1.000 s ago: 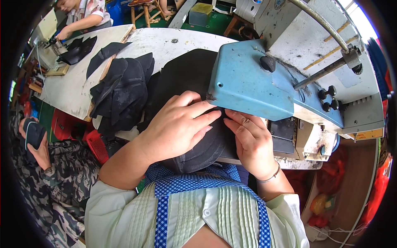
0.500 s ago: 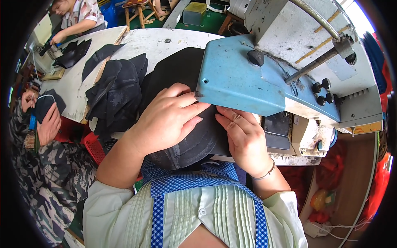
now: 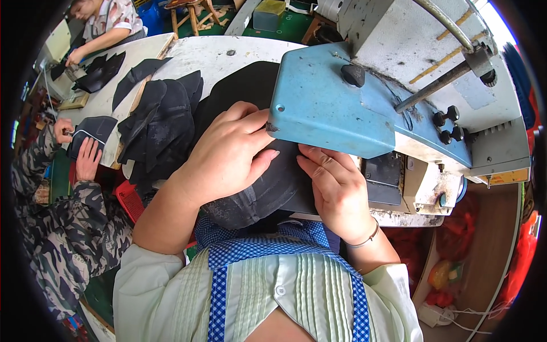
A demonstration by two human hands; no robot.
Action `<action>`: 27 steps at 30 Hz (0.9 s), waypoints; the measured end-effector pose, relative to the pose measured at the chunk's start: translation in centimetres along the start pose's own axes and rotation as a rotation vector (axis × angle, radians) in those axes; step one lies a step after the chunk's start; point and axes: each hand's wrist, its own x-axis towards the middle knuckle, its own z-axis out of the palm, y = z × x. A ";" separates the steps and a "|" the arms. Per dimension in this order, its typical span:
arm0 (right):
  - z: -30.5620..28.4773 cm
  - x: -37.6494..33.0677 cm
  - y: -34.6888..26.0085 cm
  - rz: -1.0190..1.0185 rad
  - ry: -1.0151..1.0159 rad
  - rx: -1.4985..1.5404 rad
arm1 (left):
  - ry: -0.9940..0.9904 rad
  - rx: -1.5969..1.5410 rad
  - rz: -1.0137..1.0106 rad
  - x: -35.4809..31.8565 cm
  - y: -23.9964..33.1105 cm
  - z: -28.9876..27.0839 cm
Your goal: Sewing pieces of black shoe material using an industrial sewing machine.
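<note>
Black sheet material [image 3: 285, 178], soft and folded with dusty grey patches near my body, lies under the blue head of a machine [image 3: 327, 111]. My left hand [image 3: 228, 157] rests on it with fingers stretched forward and the thumb apart; the fingertips go out of sight beside the machine head. On the other side my right hand [image 3: 340, 194] has bent fingers drawn together at the edge of the material, just under the head. The overhang hides the point where the machine meets the material. A larger black piece [image 3: 242, 85] spreads out beyond my left hand.
Left of my work lies a heap of black cut pieces [image 3: 162, 117] on the white table [image 3: 208, 51]. A red basket [image 3: 129, 199] stands below the table edge. At the left a co-worker's hand [image 3: 88, 159] rests on a dark piece [image 3: 94, 128]; another person works farther back.
My left hand and the folded material have shifted slightly forward and left. My right hand stays nearly in place. The co-worker at the left has lowered the dark piece towards the table.
</note>
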 end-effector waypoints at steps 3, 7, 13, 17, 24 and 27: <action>0.0 0.0 0.0 0.004 -0.002 0.003 | 0.000 0.000 -0.020 -0.1 -0.1 0.2; 0.0 0.0 0.0 0.015 0.006 0.011 | 0.015 -0.020 -0.043 0.0 -0.2 0.1; 0.1 0.0 0.0 0.007 0.008 0.001 | -0.021 -0.098 -0.019 -0.1 -0.4 -0.2; 0.0 0.0 -0.1 -0.004 0.009 -0.014 | -0.055 -0.181 -0.036 -0.3 -0.3 -0.4; 0.0 0.0 -0.1 -0.006 0.013 -0.026 | -0.052 -0.209 -0.008 -0.8 -0.6 -0.6; -0.1 0.1 -0.3 0.013 0.019 -0.026 | -0.068 -0.203 -0.001 -0.9 -0.6 -0.8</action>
